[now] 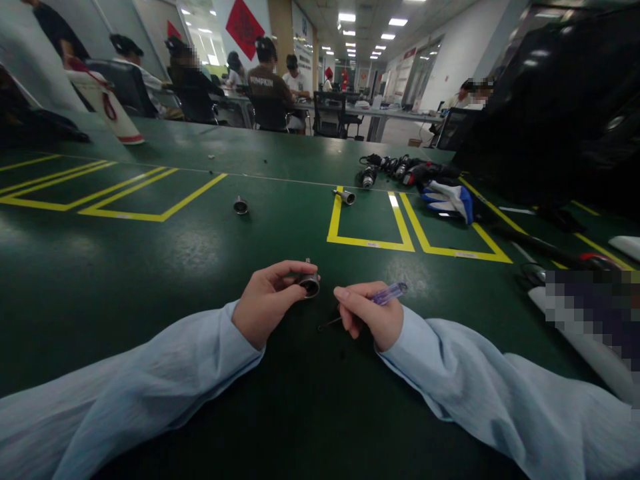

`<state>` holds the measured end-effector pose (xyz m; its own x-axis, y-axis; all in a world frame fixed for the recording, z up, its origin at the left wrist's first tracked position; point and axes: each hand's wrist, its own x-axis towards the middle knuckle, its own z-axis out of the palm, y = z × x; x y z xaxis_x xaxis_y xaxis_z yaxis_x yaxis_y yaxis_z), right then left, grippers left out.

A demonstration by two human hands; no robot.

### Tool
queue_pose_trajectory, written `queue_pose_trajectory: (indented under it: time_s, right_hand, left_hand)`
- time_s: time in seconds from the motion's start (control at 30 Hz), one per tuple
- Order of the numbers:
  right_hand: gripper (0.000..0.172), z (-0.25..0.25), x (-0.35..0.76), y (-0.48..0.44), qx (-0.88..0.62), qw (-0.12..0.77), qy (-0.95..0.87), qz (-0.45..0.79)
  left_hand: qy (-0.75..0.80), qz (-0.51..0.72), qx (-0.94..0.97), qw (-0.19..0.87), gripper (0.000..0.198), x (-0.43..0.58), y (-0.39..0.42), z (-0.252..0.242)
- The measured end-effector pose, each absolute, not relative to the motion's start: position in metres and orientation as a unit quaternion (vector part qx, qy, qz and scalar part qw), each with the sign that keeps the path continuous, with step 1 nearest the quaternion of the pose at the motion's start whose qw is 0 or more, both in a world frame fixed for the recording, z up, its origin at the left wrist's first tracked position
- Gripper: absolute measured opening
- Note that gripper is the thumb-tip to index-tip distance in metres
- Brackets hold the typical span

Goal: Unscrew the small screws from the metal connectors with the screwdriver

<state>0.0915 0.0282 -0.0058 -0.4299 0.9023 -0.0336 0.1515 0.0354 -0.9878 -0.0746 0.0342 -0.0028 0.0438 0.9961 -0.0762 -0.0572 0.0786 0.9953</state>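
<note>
One steady pinch should serve us best: our right hand grips the purple-handled tool pen-style, tip slanting down-left, while our left hand, stretched forward, pinches the metal cup just beyond that tip; farther off rest a second cup and a third cup.

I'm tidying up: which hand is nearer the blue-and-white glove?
Right: the right hand is left of the glove, on its near side; the left hand is farther left.
</note>
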Motion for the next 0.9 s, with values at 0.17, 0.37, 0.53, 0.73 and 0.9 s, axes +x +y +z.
queue_pose_trajectory:
  time_s: [0.17, 0.37, 0.53, 0.73, 0.9]
  right_hand:
    - [0.044, -0.001, 0.090, 0.025, -0.437, 0.310, -0.667, 0.518]
    - [0.043, -0.001, 0.092, 0.020, -0.349, 0.306, -0.834, 0.298]
    - [0.033, -0.010, 0.092, 0.017, -0.214, 0.334, -0.913, 0.096]
    - [0.030, -0.006, 0.094, 0.014, -0.219, 0.371, -0.899, 0.076]
    - [0.029, -0.008, 0.091, 0.019, -0.237, 0.374, -0.896, 0.047]
  left_hand:
    - [0.499, 0.483, 0.477, 0.538, 0.026, -0.074, 0.034, -0.001]
    - [0.493, 0.484, 0.471, 0.549, 0.029, -0.075, 0.034, -0.001]
    - [0.499, 0.494, 0.452, 0.549, 0.034, -0.076, 0.034, -0.001]
    - [0.494, 0.497, 0.450, 0.554, 0.036, -0.076, 0.034, -0.001]
    - [0.492, 0.483, 0.471, 0.551, 0.034, -0.075, 0.031, -0.001]
